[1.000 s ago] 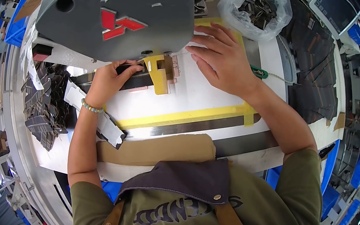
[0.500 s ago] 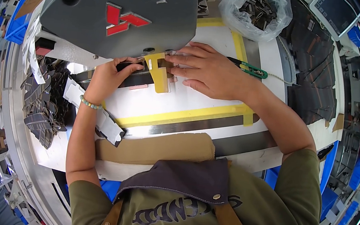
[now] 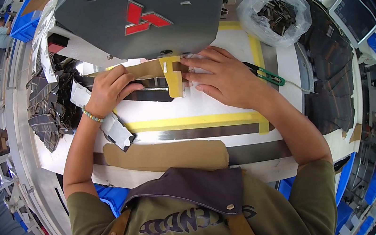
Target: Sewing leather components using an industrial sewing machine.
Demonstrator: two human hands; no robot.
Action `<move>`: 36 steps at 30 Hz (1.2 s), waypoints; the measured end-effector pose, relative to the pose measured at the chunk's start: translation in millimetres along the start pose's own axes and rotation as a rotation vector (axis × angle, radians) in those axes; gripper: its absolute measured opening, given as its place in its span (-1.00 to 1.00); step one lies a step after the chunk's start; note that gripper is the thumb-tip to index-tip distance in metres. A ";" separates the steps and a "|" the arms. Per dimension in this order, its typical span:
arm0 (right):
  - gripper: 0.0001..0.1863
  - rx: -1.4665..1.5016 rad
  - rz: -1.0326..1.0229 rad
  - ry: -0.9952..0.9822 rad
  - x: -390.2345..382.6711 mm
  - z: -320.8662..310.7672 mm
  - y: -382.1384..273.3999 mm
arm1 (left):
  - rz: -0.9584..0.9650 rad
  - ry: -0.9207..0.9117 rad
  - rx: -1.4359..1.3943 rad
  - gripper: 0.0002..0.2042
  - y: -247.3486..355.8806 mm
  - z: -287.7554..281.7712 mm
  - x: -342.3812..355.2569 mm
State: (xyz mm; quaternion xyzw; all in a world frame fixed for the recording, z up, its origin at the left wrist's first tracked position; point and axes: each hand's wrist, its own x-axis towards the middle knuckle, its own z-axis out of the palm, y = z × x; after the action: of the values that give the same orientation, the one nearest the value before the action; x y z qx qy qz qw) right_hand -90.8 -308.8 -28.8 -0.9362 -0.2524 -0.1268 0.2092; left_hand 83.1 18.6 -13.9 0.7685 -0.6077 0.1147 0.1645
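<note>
Under the grey sewing machine head (image 3: pixel 139 16), a black zipper piece (image 3: pixel 153 93) with a pale line of teeth lies on the white work surface. A brown strip (image 3: pixel 146 70) runs along its far side. My left hand (image 3: pixel 110 89), fingers bent and thumb extended, pinches the zipper piece near its left part. At the right end of both strips stands a yellow taped guide (image 3: pixel 172 78). Beside that guide my right hand (image 3: pixel 228 81) lies palm down, fingers apart, its fingertips touching or close to the guide. What lies beneath those fingertips is hidden.
Green-handled snips (image 3: pixel 269 76) lie beyond my right wrist. A clear bag (image 3: pixel 275 15) holds dark small pieces; dark fabric panels (image 3: pixel 331 74) cover the right side. Dark striped pieces (image 3: pixel 50 113) heap up at left. A brown padded roll (image 3: pixel 166 153) rests along the near edge.
My left hand has drawn nearer to me, its fingers more bent. More of the zipper piece and the brown strip now shows left of the guide. My right hand stays beside the guide.
</note>
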 end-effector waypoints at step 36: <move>-0.61 0.040 -0.040 0.041 -4.7 -1.6 2.2 | -0.492 -0.066 -0.121 -0.84 27.6 29.0 37.6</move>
State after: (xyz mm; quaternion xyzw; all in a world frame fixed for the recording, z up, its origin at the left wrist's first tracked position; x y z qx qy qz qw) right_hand -93.8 -313.2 -29.8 -0.9237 -0.2693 -0.1449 0.2306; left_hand 64.5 -32.2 -23.3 0.8853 -0.4130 0.0094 0.2134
